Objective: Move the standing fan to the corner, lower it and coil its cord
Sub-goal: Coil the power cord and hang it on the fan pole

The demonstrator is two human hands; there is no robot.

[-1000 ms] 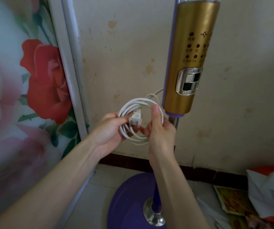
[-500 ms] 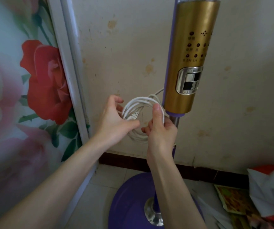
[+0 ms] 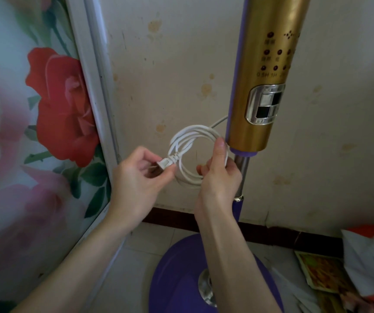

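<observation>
The standing fan's gold control column [image 3: 265, 71] rises at the right, close to the stained wall, over a chrome pole [image 3: 241, 175] and a round purple base [image 3: 177, 279]. Its white cord [image 3: 189, 177] is wound into a loop of several turns just left of the column. My right hand [image 3: 217, 177] pinches the loop's right side, thumb up. My left hand [image 3: 136, 177] holds the white plug [image 3: 165, 163] at the loop's left edge, pulled out toward the left. One strand runs from the loop up behind the column.
A white-framed panel [image 3: 91, 86] printed with red and pink roses stands at the left, meeting the wall in a corner. A dark skirting strip runs along the wall's foot. Paper packets and a red-and-white bag [image 3: 366, 267] lie on the tiled floor at the right.
My left hand went over the loop and came back down to the left with the plug pulled through and out to the loop's left side. My right hand kept its grip.
</observation>
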